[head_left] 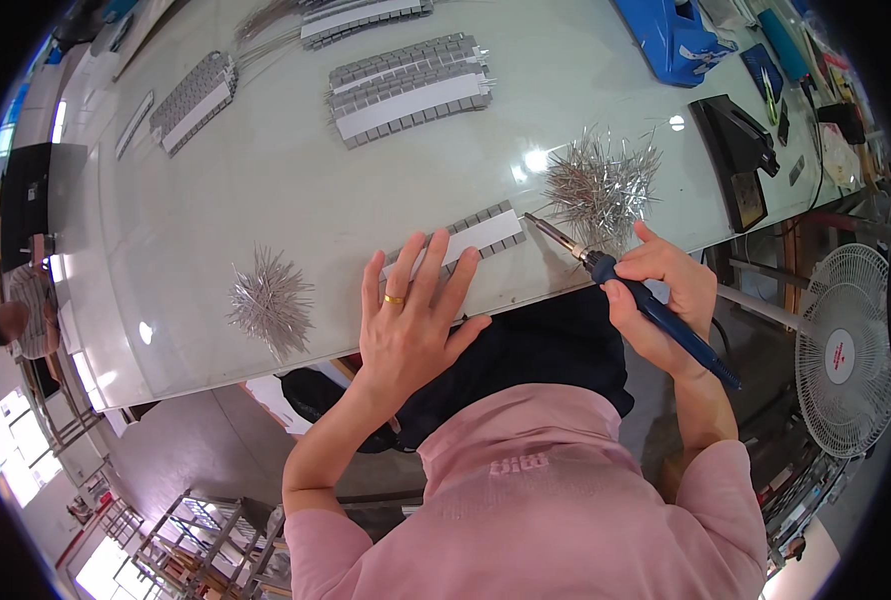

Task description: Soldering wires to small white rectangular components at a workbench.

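My left hand (413, 305) lies flat, fingers spread, over a strip of small grey blocks with a white band (493, 232) along its middle. The strip rests near the table's front edge, its left part hidden under my fingers. In my right hand (669, 290) is a dark blue soldering iron (656, 308), its tip pointing up and left at the strip's right end. Whether the tip touches cannot be made out. A pile of thin silvery wire pieces (603, 184) lies just beyond the iron. Left of my left hand sits a second pile of wire pieces (272, 302).
Stacked grey block strips (411, 92) lie farther back on the white table (186, 220), with another strip group (196, 103) at the left. A blue tool stand (671, 45) and a black device (731, 160) stand at the right. A fan (846, 350) is beside me; another person (31, 315) is far left.
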The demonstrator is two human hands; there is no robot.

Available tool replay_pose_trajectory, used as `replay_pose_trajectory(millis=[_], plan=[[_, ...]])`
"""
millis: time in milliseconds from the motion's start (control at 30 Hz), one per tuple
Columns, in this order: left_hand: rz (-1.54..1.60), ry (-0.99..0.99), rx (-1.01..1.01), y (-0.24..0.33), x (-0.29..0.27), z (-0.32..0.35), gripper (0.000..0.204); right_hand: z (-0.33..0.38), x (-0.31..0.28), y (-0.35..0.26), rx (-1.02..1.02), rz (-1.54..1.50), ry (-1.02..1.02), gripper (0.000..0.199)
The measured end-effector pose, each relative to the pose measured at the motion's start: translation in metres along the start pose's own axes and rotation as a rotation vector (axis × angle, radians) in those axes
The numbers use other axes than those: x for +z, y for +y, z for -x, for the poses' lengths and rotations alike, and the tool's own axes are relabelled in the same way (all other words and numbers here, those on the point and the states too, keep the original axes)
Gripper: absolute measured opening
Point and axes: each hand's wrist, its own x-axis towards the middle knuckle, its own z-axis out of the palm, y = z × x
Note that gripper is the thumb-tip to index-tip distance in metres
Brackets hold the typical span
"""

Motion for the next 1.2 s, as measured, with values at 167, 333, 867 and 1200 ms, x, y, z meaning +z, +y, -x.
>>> replay_pose_trajectory(millis=[167, 333, 867, 1200], plan=[[0.001, 0.005, 0.002, 0.000, 0.000, 0.000, 0.063, 0.001, 0.001, 0.001, 0.022, -0.008, 0.001, 0.015], [0.010, 0.015, 0.007, -0.001, 0.001, -0.001, 0.064, 0.000, 0.002, 0.001, 0.031, -0.013, 0.003, 0.014], [-0.140, 0.187, -0.342, -0.033, -0.025, 0.051, 0.057, -0.003, 0.004, -0.013, -0.188, 0.193, -0.047, 0.018], [-0.060, 0.163, -0.334, -0.029, -0.023, 0.051, 0.056, 0.000, 0.009, -0.010, -0.141, 0.203, -0.033, 0.016]])
